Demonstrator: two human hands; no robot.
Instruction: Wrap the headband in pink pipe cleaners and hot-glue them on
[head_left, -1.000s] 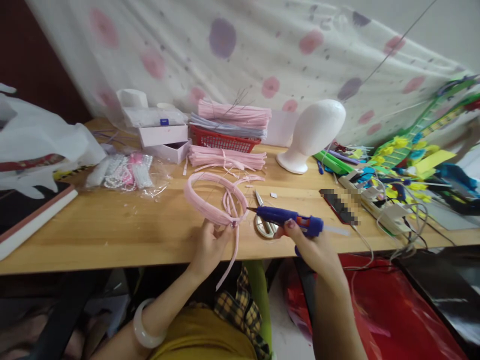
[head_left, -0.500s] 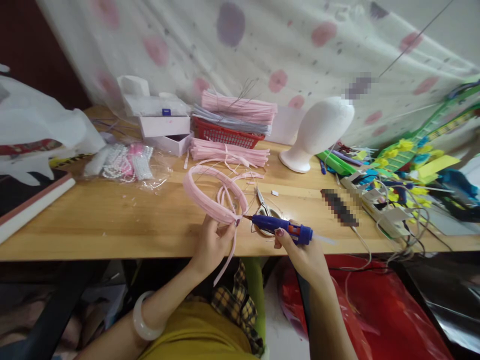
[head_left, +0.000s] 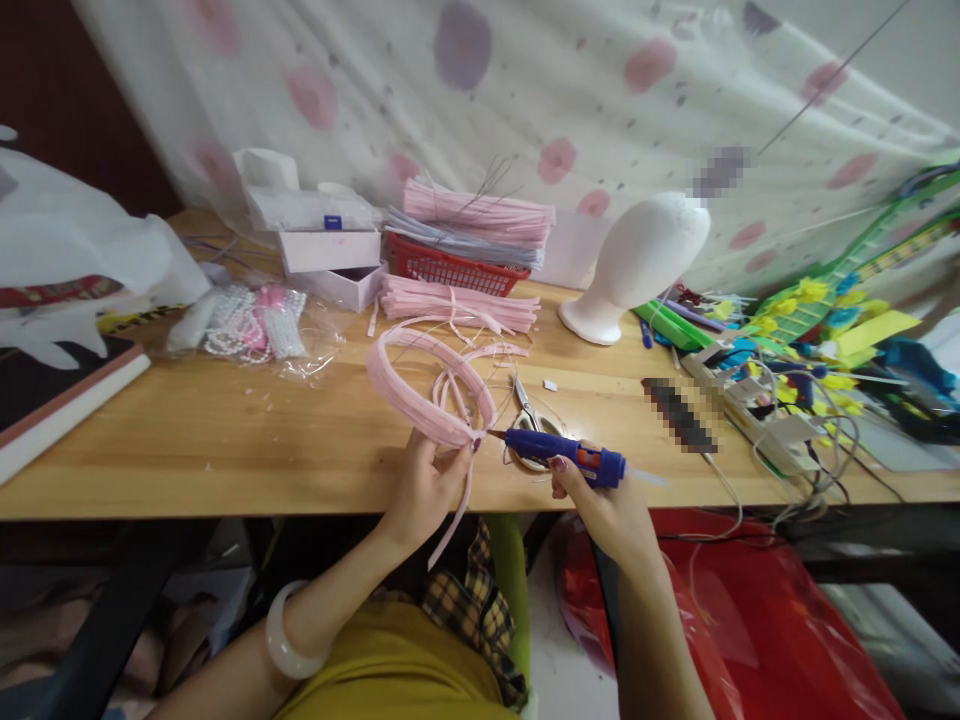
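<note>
My left hand [head_left: 427, 490] pinches the near end of a pink wrapped headband [head_left: 420, 385] that arches up over the wooden table [head_left: 225, 440]. A loose pink strip [head_left: 454, 515] hangs from that end past the table edge. My right hand [head_left: 607, 505] grips a blue glue gun [head_left: 562, 452] lying level, its nozzle touching the headband end at my left fingertips. Scissors [head_left: 529, 415] lie on the table just behind the gun.
Bundles of pink strips [head_left: 457, 300] and a red basket [head_left: 446, 268] sit behind the headband. A white foam head [head_left: 637, 262] stands to the right. White boxes [head_left: 330, 255] and bagged beads [head_left: 247, 335] lie left. A power strip [head_left: 757, 415], cables and coloured craft pieces crowd the right side.
The glue gun has moved left and its nozzle now meets the headband end. My left hand still holds the headband in nearly the same place.
</note>
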